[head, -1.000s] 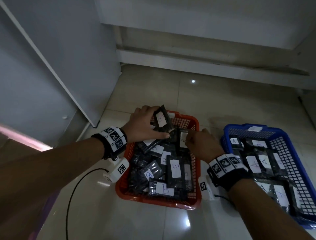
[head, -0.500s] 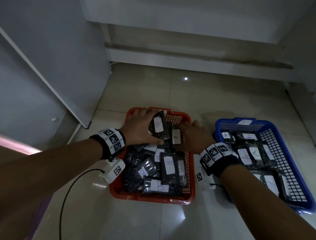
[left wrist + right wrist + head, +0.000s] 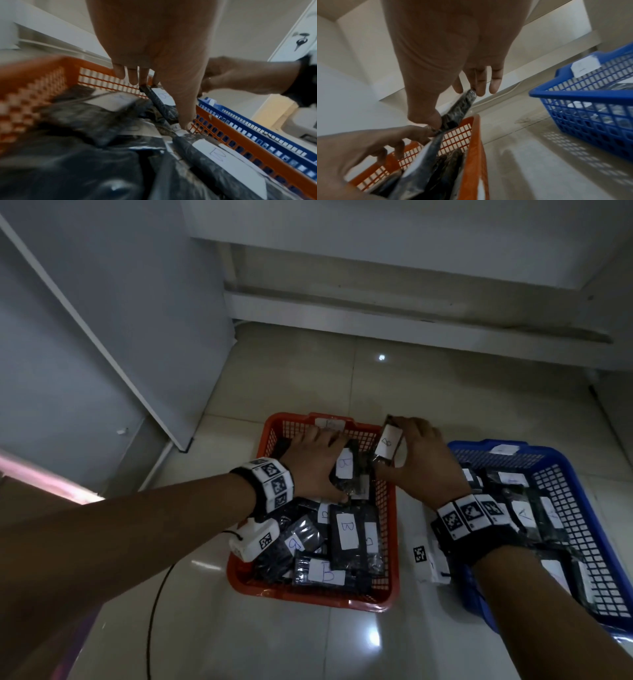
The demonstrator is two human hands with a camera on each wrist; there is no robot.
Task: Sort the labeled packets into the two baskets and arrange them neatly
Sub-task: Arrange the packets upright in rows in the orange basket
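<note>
A dark, glossy plastic packet [image 3: 387, 444] with a white paper label marked B stands nearly upright at the centre of the head view, over the far right corner of the orange basket [image 3: 390, 529]; the right hand [image 3: 419, 460] pinches it between thumb below and fingertips on its top edge. The left hand [image 3: 313, 465] grips another B packet [image 3: 346, 469] inside the same basket, thumb at its near end and fingers [image 3: 133, 75] curled over its far end. Half a second ago the right hand lay low among the packets; it is now raised with its packet lifted clear of the pile. The orange basket is rigid lattice plastic, heaped with crinkled B packets. To its right on the shiny tiled floor [image 3: 308, 645], the blue basket [image 3: 561, 491], of the same mesh, holds packets labelled A.
</note>
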